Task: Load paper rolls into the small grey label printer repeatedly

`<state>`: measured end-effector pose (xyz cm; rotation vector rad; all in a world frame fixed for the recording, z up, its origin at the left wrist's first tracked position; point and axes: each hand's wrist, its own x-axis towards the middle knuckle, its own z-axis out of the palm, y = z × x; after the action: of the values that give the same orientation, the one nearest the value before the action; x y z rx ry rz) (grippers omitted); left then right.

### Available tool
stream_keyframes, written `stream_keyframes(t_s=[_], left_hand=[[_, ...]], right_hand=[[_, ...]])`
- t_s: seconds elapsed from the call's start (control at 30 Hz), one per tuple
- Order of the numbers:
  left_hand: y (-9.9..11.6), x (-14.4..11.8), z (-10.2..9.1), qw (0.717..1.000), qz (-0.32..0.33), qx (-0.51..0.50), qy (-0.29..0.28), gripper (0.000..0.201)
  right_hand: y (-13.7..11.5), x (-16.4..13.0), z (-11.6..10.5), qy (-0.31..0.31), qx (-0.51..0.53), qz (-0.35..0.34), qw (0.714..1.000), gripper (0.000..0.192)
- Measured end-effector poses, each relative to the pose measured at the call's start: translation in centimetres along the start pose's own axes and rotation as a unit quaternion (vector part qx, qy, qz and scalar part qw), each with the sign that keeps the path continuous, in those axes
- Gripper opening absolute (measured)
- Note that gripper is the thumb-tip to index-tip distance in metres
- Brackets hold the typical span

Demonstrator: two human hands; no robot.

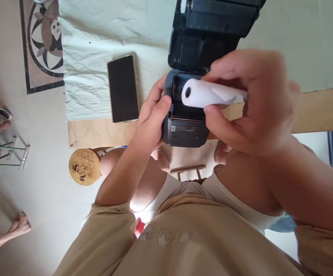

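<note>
Paper roll [208,94], white with a dark core, is hanging slantwise over the open compartment of a black printer [183,134]; whether it is touching the inside, I cannot tell. The right hand [258,103], partly blurred, is pinching the roll between thumb and fingers and covering the compartment's right end. The left hand [151,117] is gripping the printer's left side, its thumb resting on the rim. Beyond, the printer's lid [212,42] is standing open and blocking part of a pale cloth [88,50]. Just beside the left hand, a dark-screened phone [123,90] is lying on the counter [93,133], whose near edge is showing bare wood. Lower down, a round wooden stool [84,167] is standing by the left knee. Farther left, a green metal frame [13,155] is standing on the floor [47,119], near other people's feet.
</note>
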<state>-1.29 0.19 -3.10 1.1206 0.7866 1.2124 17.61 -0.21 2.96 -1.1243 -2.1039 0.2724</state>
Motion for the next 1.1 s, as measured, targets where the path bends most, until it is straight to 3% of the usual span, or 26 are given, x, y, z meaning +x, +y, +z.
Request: stream_keyframes(t_s=[0.1, 0.23, 0.37, 0.53, 0.73, 0.97, 1.1], left_hand=[[0.4, -0.1, 0.2, 1.000, -0.016, 0.011, 0.007, 0.041], [1.1, -0.4, 0.5, 1.000, -0.015, 0.020, -0.004, 0.043], [1.3, -0.5, 0.6, 0.999, -0.021, 0.035, 0.002, 0.043], [0.5, -0.4, 0.2, 1.000, -0.011, 0.022, -0.005, 0.042], [-0.1, -0.2, -0.1, 1.000, 0.004, 0.016, -0.009, 0.045], [0.0, -0.2, -0.2, 1.000, 0.003, 0.027, -0.005, 0.044], [0.2, -0.3, -0.2, 0.999, -0.004, 0.041, -0.012, 0.046]], right_hand=[[-0.4, 0.6, 0.5, 0.021, -0.071, -0.056, 0.996, 0.023], [-0.2, 0.7, 0.8, 0.035, -0.072, -0.090, 0.993, 0.025], [0.1, 0.5, 1.0, 0.030, -0.090, -0.060, 0.994, 0.033], [0.3, 0.4, 1.4, 0.015, -0.067, -0.038, 0.997, 0.021], [0.4, 0.4, 1.5, 0.020, -0.065, -0.065, 0.996, 0.003], [0.3, 0.0, 2.0, 0.084, -0.049, -0.108, 0.989, 0.006], [0.3, -0.1, 2.0, 0.090, -0.027, -0.109, 0.990, 0.007]])
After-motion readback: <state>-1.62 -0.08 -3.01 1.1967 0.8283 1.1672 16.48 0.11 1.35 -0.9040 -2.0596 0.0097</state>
